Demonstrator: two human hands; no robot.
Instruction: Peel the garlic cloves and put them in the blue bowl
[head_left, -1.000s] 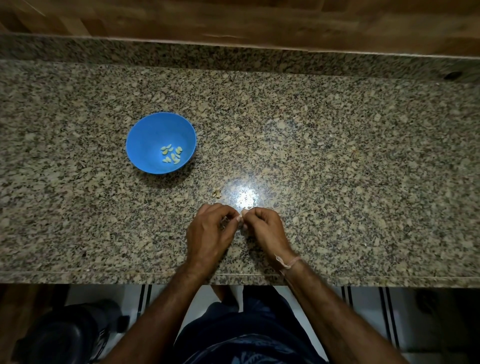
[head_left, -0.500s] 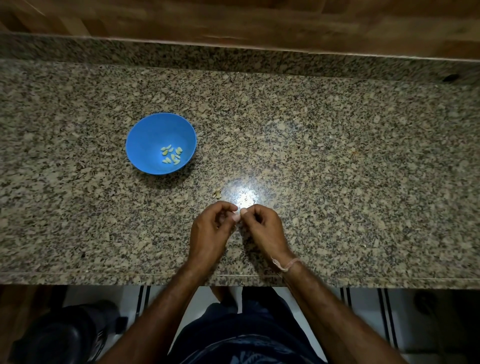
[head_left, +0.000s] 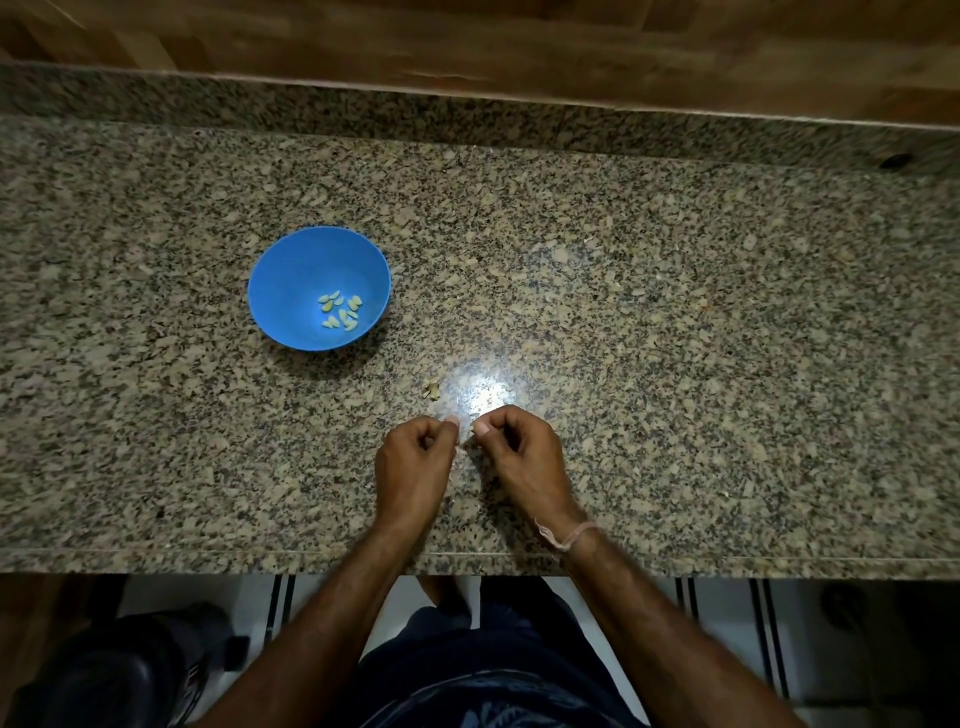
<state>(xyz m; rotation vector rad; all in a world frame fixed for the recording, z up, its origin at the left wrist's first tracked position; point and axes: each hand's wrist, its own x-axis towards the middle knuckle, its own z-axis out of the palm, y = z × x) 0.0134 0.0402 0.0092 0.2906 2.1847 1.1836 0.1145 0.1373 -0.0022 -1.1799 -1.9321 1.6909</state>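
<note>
While L hand (head_left: 414, 465) & R hand (head_left: 521, 457) pinch garlic bit (head_left: 462, 435), round blue bowl (head_left: 291, 291), speckled granite (head_left: 675, 364).

Left hand (head_left: 415, 462), right hand (head_left: 522, 457): fingers (head_left: 451, 422) curled, apparently pinching.

A speckled granite surface (head_left: 675, 364) runs across the view, with a bright glare (head_left: 485, 392) near its front edge. Behind it rises a low granite backsplash (head_left: 467, 114) under wood panelling (head_left: 467, 41). Below lie white floor tiles (head_left: 727, 623) and a black object (head_left: 104, 670).
</note>
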